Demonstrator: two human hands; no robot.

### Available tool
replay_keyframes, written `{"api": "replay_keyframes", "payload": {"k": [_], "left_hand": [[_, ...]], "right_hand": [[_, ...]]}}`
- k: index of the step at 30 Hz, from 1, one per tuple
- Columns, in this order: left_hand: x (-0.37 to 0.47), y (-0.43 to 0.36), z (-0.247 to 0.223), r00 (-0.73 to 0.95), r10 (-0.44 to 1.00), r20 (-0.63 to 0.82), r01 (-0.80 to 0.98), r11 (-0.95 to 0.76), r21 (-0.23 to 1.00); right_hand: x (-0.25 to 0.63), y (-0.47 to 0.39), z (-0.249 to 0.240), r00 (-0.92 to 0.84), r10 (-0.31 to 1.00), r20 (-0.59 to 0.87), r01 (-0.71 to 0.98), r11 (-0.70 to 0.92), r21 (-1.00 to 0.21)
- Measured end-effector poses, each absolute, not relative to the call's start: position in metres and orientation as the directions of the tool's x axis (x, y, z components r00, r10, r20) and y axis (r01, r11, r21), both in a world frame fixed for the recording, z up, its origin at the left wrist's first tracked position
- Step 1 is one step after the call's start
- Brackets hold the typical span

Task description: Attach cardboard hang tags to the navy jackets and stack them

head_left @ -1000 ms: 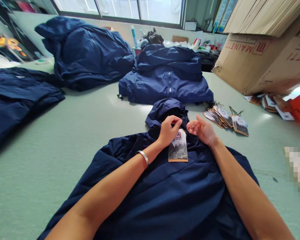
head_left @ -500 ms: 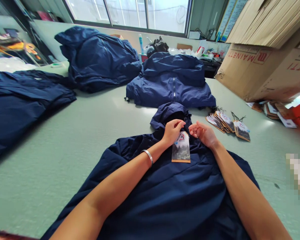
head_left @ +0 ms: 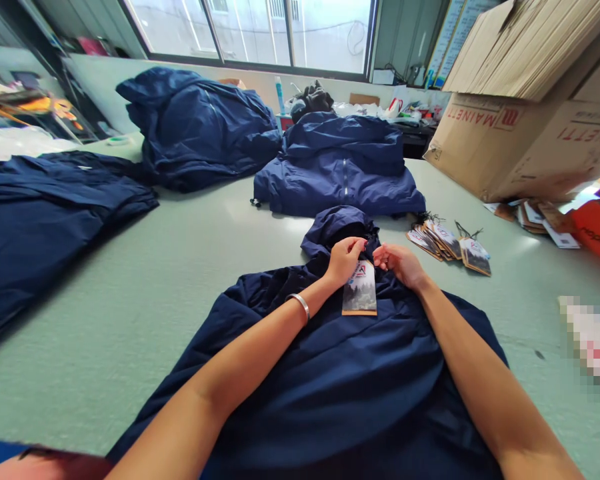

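Observation:
A navy hooded jacket (head_left: pixel 330 360) lies spread in front of me, its hood (head_left: pixel 337 223) pointing away. Over its neck hangs a hang tag (head_left: pixel 359 293) with a grey forest picture and an orange lower edge. My left hand (head_left: pixel 347 259), with a silver bangle at the wrist, is pinched at the top of the tag; whatever thin piece it grips, perhaps the tag's string, is too small to make out. Just to the right, my right hand (head_left: pixel 399 263) has its fingers curled and pressed together beside the collar. What lies between those fingertips is hidden.
Loose hang tags with black strings (head_left: pixel 437 240) lie right of the hood. Folded navy jackets (head_left: pixel 337 180) and a navy garment heap (head_left: pixel 205 127) stand behind; more navy clothing (head_left: pixel 55 220) is at left. A cardboard box (head_left: pixel 510 147) and an orange bag (head_left: pixel 597 223) occupy the right.
The view has shifted slightly. Both hands stay at the jacket's neck with almost the same pinched pose, and the hang tag still hangs below them.

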State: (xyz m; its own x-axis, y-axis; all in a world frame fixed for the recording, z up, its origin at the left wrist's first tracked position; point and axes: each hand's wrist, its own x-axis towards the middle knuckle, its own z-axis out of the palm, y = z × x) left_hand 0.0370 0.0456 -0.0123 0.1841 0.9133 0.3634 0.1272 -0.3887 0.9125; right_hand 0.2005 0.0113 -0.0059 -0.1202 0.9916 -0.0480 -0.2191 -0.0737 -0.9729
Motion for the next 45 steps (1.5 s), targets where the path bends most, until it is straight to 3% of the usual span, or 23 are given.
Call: {"api": "replay_keyframes", "payload": {"k": [5, 12, 17, 20, 23, 29, 33, 37, 42, 45], "left_hand": [[0.038, 0.048, -0.019, 0.174, 0.866, 0.469, 0.262, -0.5, 0.825], [0.039, 0.052, -0.024, 0.168, 0.733, 0.659, 0.424, -0.658, 0.623], [0.041, 0.051, -0.02, 0.238, 0.711, 0.662, 0.5, -0.673, 0.544], [0.043, 0.059, -0.006, 0.229, 0.783, 0.578, 0.527, -0.6, 0.603], [0.041, 0.067, 0.025, 0.246, 0.8, 0.547, 0.537, -0.582, 0.61], [0.002, 0.046, 0.099, 0.466, 0.65, 0.601, 0.581, -0.737, 0.346], [-0.052, 0.017, 0.104, 0.62, 0.638, 0.457, 0.576, -0.765, 0.287], [-0.104, -0.001, 0.09, 0.705, 0.679, 0.206, 0.643, -0.734, 0.218], [-0.138, -0.015, 0.094, 0.631, 0.766, -0.12, 0.775, -0.622, 0.108], [-0.144, -0.018, 0.092, 0.58, 0.787, -0.208, 0.813, -0.576, 0.086]], "right_hand": [[0.2, 0.009, -0.006, -0.087, 0.996, -0.018, -0.204, -0.036, -0.978], [0.209, 0.011, -0.009, -0.115, 0.992, -0.044, -0.333, -0.08, -0.939], [0.21, 0.012, 0.0, -0.125, 0.98, -0.157, -0.341, -0.191, -0.92], [0.209, 0.01, 0.014, -0.152, 0.96, -0.235, -0.225, -0.265, -0.938], [0.21, 0.006, 0.03, -0.118, 0.96, -0.253, 0.003, -0.254, -0.967], [0.222, -0.016, 0.057, 0.05, 0.99, -0.132, 0.435, -0.141, -0.889], [0.235, -0.047, 0.07, 0.028, 0.989, -0.148, 0.641, -0.131, -0.756], [0.241, -0.077, 0.076, 0.03, 0.982, -0.185, 0.806, -0.133, -0.576], [0.227, -0.1, 0.073, 0.018, 0.955, -0.297, 0.842, -0.175, -0.511], [0.22, -0.107, 0.062, 0.05, 0.953, -0.3, 0.886, -0.181, -0.427]]}}
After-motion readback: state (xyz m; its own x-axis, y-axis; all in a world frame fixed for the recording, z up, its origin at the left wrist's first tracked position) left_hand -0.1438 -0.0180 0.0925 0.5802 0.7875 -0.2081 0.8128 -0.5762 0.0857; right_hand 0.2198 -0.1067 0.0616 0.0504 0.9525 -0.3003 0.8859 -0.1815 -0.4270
